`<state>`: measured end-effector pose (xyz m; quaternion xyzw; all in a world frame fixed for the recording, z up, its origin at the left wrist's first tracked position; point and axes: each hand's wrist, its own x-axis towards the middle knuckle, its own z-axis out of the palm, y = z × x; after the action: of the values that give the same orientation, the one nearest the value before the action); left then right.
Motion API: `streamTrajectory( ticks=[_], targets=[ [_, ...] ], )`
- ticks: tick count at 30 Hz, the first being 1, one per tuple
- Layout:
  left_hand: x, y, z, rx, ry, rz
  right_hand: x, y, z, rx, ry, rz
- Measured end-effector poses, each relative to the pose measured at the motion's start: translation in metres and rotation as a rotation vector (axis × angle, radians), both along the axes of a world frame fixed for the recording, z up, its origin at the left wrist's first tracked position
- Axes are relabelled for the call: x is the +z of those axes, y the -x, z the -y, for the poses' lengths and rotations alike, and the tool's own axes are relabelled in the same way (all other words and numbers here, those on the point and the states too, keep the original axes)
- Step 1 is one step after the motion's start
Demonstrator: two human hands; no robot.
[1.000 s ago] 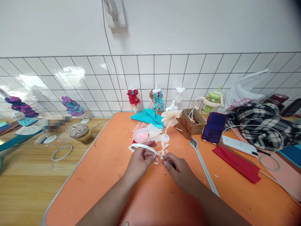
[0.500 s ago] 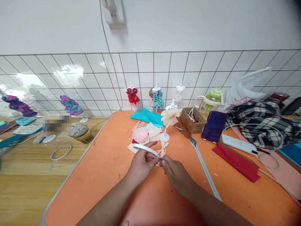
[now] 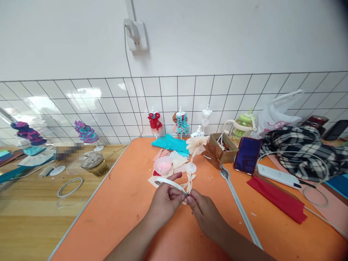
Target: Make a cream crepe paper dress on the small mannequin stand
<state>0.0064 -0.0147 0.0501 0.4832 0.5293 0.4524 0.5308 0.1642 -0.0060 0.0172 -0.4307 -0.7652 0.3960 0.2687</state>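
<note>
My left hand (image 3: 165, 201) is closed around a roll of white tape (image 3: 170, 182), low over the orange table (image 3: 122, 203). Fingertips of my right hand (image 3: 203, 210) pinch the tape's edge, close to my left thumb. Just beyond the hands lie cream paper strips (image 3: 189, 183) and a pink bowl (image 3: 163, 165) on pale paper pieces. A small mannequin with a cream ruffled skirt (image 3: 197, 145) stands on a round white base (image 3: 191, 168) behind my right hand.
Dressed mannequins (image 3: 154, 122) line the tiled wall, near turquoise paper (image 3: 171, 144). Rightward are a cardboard box (image 3: 227, 155), a phone (image 3: 247, 155), tweezers (image 3: 240, 206), red paper (image 3: 277, 198) and a plaid cloth (image 3: 299, 145). A jar (image 3: 95, 165) and a tape ring (image 3: 70, 187) lie left.
The view has tilted upward, so the scene sits lower and more wall shows. Both hands keep nearly the same hold on the tape.
</note>
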Motion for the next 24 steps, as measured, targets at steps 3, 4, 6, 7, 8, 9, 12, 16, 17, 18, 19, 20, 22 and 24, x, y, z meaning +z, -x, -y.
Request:
streamTrajectory(
  ticks=[3, 4, 6, 7, 8, 9, 12, 16, 17, 18, 19, 20, 22, 24],
  targets=[
    [0.000, 0.001, 0.000, -0.003, -0.026, 0.028, 0.000, -0.001, -0.001, 0.007, -0.007, 0.017],
    [0.001, 0.001, 0.001, -0.006, -0.042, 0.040, 0.001, -0.001, -0.001, 0.007, -0.007, 0.024],
    [0.002, 0.003, 0.001, -0.015, -0.074, 0.047, 0.003, -0.002, -0.002, 0.005, -0.005, 0.034],
    [0.003, 0.005, 0.001, -0.024, -0.086, 0.041, 0.004, -0.003, -0.002, 0.006, -0.004, 0.035],
    [0.003, 0.006, 0.001, -0.032, -0.094, 0.030, 0.004, -0.003, -0.002, 0.010, -0.003, 0.033],
    [0.004, 0.008, 0.000, -0.034, -0.096, 0.013, 0.005, -0.003, -0.002, 0.018, -0.002, 0.030],
    [0.001, 0.011, -0.003, -0.015, -0.093, -0.046, 0.007, -0.003, -0.002, 0.043, 0.010, -0.009],
    [-0.003, 0.011, -0.005, 0.027, -0.138, -0.066, 0.007, -0.005, -0.004, 0.089, 0.066, -0.096],
    [-0.003, 0.011, -0.005, 0.039, -0.147, -0.067, 0.008, -0.006, -0.004, 0.100, 0.081, -0.101],
    [-0.003, 0.011, -0.005, 0.055, -0.152, -0.074, 0.008, -0.008, -0.005, 0.104, 0.094, -0.096],
    [-0.001, 0.013, -0.005, 0.077, -0.155, -0.087, 0.008, -0.011, -0.005, 0.098, 0.098, -0.088],
    [0.000, 0.015, -0.005, 0.106, -0.157, -0.104, 0.009, -0.013, -0.005, 0.093, 0.095, -0.079],
    [0.005, 0.020, -0.005, 0.171, -0.169, -0.140, 0.010, -0.018, -0.004, 0.125, 0.077, -0.060],
    [0.008, 0.026, -0.006, 0.205, -0.186, -0.153, 0.011, -0.019, -0.002, 0.272, 0.090, -0.056]
  ],
)
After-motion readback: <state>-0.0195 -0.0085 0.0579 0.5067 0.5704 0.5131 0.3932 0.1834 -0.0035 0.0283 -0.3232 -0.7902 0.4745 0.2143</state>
